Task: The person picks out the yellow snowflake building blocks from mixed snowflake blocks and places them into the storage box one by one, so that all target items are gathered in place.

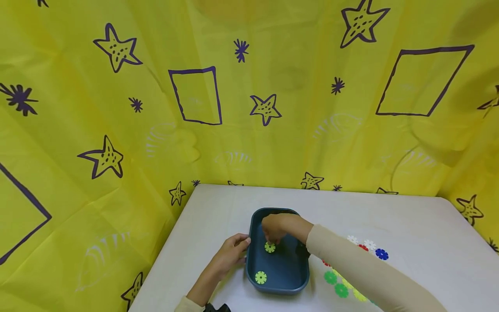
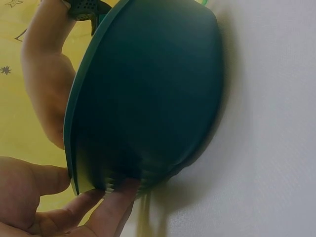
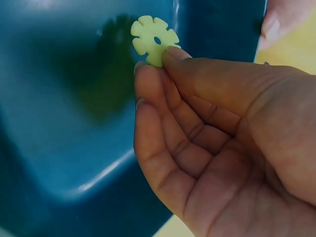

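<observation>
My right hand [image 1: 276, 226] is inside a dark blue-green rectangular tray [image 1: 286, 271]. Its thumb and fingertips pinch a pale yellow notched plastic disc [image 3: 145, 39] with a small centre hole. The disc hangs over the tray's floor in the right wrist view. A second yellow disc [image 1: 260, 277] lies in the tray's near left corner. At the left side of the tray, my left hand [image 1: 230, 255] holds the rim. In the left wrist view its thumb [image 2: 52, 178] is at the rim and its fingers lie against the outer wall.
On the white table [image 1: 218, 203], right of the tray, lie several notched discs: green [image 1: 341, 290], blue [image 1: 382, 254], white [image 1: 369, 245], red and yellow. My right forearm [image 1: 358, 264] covers part of them. Yellow patterned cloth [image 1: 241, 138] hangs behind and beside the table.
</observation>
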`<state>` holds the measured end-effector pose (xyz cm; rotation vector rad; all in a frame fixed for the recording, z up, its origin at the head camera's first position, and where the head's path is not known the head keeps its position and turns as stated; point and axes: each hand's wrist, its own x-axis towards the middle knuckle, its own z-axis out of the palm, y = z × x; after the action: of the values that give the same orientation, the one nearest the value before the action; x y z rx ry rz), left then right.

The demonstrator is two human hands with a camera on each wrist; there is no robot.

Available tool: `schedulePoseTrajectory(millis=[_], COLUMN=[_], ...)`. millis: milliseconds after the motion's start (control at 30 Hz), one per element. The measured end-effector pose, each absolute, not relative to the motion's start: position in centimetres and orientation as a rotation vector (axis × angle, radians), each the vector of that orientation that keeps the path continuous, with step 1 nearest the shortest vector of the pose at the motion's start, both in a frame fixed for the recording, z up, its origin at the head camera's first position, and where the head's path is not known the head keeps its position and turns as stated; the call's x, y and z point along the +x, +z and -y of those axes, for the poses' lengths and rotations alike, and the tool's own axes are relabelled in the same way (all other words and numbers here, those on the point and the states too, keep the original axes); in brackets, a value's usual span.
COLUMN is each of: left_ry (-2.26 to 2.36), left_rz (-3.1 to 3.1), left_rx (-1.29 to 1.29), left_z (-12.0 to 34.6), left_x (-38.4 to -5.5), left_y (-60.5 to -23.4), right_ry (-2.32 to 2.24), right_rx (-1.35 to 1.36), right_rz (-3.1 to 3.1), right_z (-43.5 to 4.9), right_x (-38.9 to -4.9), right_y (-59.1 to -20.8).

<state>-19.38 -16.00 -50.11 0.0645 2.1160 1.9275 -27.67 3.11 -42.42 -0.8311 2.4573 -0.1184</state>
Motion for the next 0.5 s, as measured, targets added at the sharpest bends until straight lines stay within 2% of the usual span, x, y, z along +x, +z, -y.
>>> schedulePoseTrajectory(millis=[500], left_ry=[1.945], left_rz=[-2.089], left_rx=[0.076], left_z=[16.0], left_x=[-19.3], left_y=[-50.0], right_ry=[-0.095], right_rx=[-0.785], right_rz=[-2.407], right_z=[-1.2], right_x=[-26.4], right_y=[-44.5])
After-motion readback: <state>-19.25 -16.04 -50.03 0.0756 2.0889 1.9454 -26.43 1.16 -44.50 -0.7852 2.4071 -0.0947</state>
